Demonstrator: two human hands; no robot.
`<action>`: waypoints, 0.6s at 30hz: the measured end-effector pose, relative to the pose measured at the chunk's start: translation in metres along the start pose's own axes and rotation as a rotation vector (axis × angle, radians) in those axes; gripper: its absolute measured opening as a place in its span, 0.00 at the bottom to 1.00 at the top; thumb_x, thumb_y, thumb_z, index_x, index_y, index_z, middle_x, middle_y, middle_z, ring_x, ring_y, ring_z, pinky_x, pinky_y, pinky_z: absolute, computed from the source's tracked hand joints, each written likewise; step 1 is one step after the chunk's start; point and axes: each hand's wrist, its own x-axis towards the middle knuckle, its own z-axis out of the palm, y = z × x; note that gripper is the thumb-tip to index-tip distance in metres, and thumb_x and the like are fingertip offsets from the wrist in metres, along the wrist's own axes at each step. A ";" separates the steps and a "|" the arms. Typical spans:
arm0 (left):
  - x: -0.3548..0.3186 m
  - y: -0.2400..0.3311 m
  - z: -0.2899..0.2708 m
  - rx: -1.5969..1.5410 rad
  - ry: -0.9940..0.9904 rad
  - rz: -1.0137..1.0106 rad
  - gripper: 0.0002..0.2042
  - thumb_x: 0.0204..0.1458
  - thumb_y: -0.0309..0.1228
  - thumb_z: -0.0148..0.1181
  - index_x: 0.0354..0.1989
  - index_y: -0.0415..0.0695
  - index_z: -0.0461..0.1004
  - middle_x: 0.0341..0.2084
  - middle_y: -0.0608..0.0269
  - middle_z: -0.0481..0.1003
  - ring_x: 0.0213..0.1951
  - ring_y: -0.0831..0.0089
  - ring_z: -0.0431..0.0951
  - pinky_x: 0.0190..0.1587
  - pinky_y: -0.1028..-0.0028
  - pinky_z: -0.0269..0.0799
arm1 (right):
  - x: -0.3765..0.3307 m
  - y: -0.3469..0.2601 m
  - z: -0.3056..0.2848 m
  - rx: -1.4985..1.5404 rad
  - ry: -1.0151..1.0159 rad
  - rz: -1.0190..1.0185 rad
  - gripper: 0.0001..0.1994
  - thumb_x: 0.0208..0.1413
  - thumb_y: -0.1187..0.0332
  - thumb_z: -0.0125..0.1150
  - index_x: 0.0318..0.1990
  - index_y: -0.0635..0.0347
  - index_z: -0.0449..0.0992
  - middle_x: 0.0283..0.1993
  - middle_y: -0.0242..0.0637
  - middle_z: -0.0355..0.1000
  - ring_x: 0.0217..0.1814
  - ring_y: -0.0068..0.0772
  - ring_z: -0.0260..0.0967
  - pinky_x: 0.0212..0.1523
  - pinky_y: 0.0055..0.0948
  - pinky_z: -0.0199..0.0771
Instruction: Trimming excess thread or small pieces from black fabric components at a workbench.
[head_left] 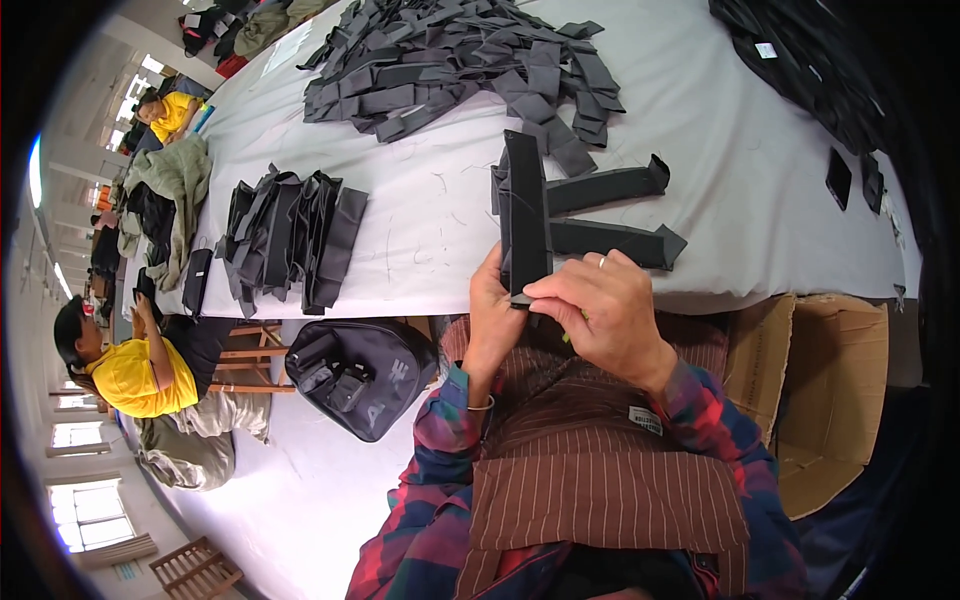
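My left hand [494,318] is closed round the near end of a dark grey fabric strip [525,215], which points away from me over the table edge. My right hand [605,315], wearing a ring, pinches at that same near end with thumb and forefinger. A small yellow-green bit shows below its fingers, too small to name. Beside the held piece, two more fabric strips [610,188] lie on the white cloth, their far ends folded up. Left of them sits a row of folded dark strips [292,240] standing close together.
A large heap of grey strips [455,70] covers the table's far part. Black cloth [800,60] and a phone-like black slab [838,180] lie right. Below the edge are a cardboard box [825,400] and a black bag [365,375]. Two people in yellow [150,378] sit left.
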 end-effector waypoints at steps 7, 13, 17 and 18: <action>0.002 0.002 -0.004 0.073 0.057 -0.069 0.16 0.48 0.23 0.58 0.46 0.35 0.69 0.35 0.66 0.75 0.36 0.81 0.71 0.39 0.79 0.69 | -0.002 -0.002 -0.009 -0.066 0.011 0.006 0.09 0.43 0.66 0.68 0.34 0.49 0.79 0.23 0.26 0.66 0.23 0.32 0.60 0.27 0.31 0.53; 0.002 -0.006 -0.002 0.149 0.102 0.020 0.14 0.50 0.21 0.55 0.47 0.37 0.66 0.34 0.60 0.74 0.36 0.76 0.71 0.39 0.75 0.70 | -0.001 -0.007 -0.003 -0.168 0.038 -0.073 0.09 0.41 0.66 0.68 0.33 0.49 0.78 0.23 0.25 0.65 0.24 0.31 0.58 0.28 0.31 0.52; 0.003 -0.003 0.002 0.240 0.172 0.016 0.17 0.53 0.22 0.55 0.51 0.37 0.63 0.35 0.58 0.73 0.37 0.73 0.73 0.40 0.73 0.70 | -0.005 -0.002 -0.002 -0.247 0.046 -0.095 0.10 0.41 0.66 0.69 0.34 0.49 0.79 0.23 0.24 0.65 0.24 0.31 0.57 0.27 0.32 0.51; 0.003 -0.003 0.001 0.271 0.195 0.014 0.18 0.53 0.23 0.55 0.52 0.36 0.62 0.35 0.57 0.73 0.38 0.72 0.73 0.41 0.73 0.70 | -0.005 -0.001 -0.004 -0.245 0.046 -0.097 0.10 0.41 0.66 0.69 0.34 0.49 0.79 0.23 0.24 0.65 0.24 0.31 0.57 0.27 0.32 0.51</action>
